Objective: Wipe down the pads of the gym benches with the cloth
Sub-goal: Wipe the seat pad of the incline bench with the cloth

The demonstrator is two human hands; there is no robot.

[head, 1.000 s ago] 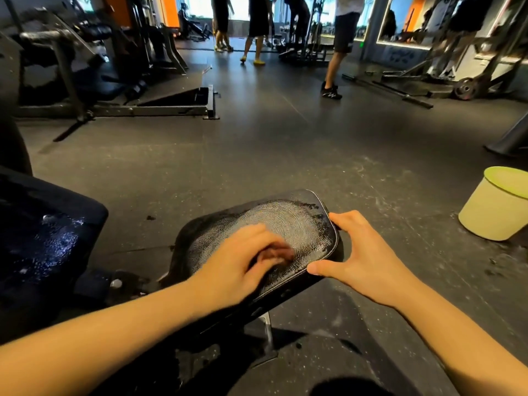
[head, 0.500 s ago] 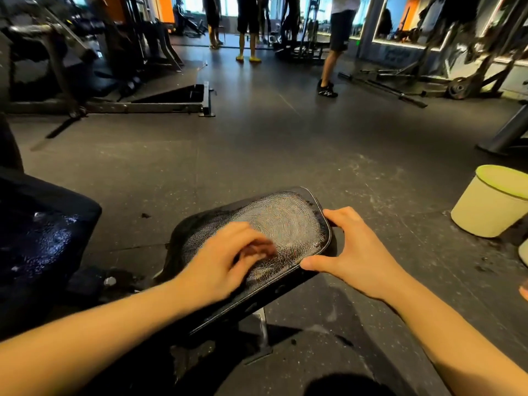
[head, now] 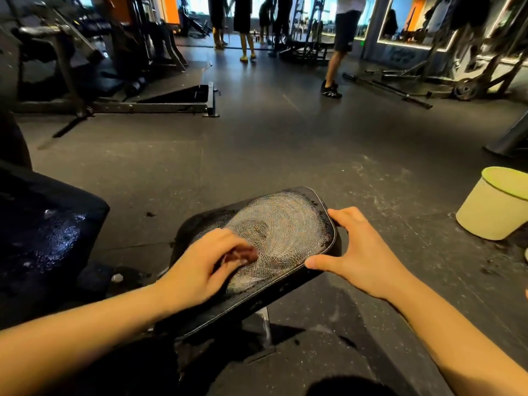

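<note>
A black bench seat pad [head: 303,201] sits tilted in front of me, its top covered in whitish swirl marks [head: 285,232]. My left hand [head: 205,261] lies on the pad's near left part with fingers curled over a small reddish-brown cloth [head: 243,254], mostly hidden beneath them. At the pad's right corner is my right hand [head: 357,250], gripping it with the thumb along the near edge and the fingers over the far side.
A larger wet black pad [head: 43,224] stands at the left. A pale bucket with a green rim [head: 491,207] sits on the floor at the right. Machine frames [head: 114,104], a barbell [head: 394,90] and several standing people [head: 340,47] fill the back.
My left hand has slid left across the pad with the cloth, leaving more swirl marks uncovered. My right hand keeps its grip on the corner.
</note>
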